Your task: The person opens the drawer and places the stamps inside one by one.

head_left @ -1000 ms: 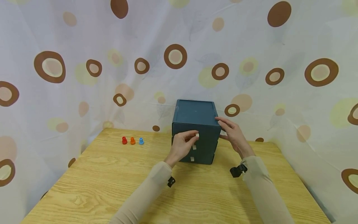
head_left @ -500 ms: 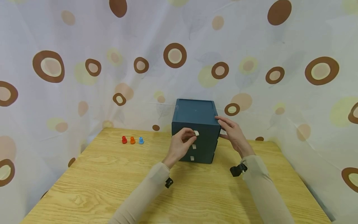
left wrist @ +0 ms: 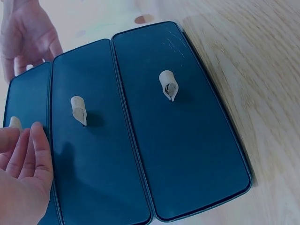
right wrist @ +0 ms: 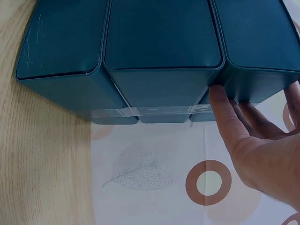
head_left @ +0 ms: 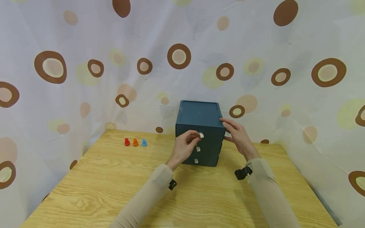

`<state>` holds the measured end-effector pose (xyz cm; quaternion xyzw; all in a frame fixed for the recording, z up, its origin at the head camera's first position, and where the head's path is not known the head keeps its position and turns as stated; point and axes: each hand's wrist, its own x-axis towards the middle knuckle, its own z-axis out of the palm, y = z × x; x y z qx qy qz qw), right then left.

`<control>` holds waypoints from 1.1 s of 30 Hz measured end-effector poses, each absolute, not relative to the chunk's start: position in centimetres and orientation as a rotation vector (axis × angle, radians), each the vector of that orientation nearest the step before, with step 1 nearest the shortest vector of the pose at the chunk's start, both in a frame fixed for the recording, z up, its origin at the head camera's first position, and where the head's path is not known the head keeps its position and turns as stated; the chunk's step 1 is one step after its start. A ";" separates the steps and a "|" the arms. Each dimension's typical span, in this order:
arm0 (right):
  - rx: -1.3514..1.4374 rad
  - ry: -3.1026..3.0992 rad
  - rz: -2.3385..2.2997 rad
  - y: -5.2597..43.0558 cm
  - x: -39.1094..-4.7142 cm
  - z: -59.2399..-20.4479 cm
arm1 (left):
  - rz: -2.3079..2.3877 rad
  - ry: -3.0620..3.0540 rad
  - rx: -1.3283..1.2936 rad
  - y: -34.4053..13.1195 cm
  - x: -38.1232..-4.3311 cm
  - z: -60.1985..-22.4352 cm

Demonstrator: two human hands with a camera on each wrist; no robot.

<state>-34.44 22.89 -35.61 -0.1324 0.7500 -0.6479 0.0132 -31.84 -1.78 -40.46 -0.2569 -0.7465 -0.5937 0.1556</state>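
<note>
A dark blue, three-drawer cabinet (head_left: 199, 114) stands on the table, each drawer front bearing a pale loop pull tab. My left hand (head_left: 183, 147) reaches across its front with curled fingers, thumb and fingertips at the top drawer's pull tab (head_left: 201, 135). In the left wrist view, the lower end of that tab (left wrist: 15, 123) is hidden behind the fingers. The middle tab (left wrist: 78, 110) and bottom tab (left wrist: 168, 84) are untouched. On the cabinet's right side and top edge rest the extended fingers of my right hand (head_left: 238, 137). All drawers sit closed.
Left of the cabinet, red (head_left: 127, 142), orange (head_left: 135, 142) and light blue (head_left: 144, 142) flared pieces stand in a row on the wooden table (head_left: 99, 177). A patterned curtain (head_left: 114, 38) hangs behind. Clear tape (right wrist: 159, 111) crosses the cabinet's side.
My left fingertips have shifted slightly up and left, so more of the top tab shows beside them. The right hand stays on the cabinet, and the drawers remain closed.
</note>
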 end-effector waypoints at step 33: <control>-0.400 2.341 -2.014 22.8 -34.5 -35.7 | -1.605 -2.573 -0.623 -2.9 -32.2 -43.1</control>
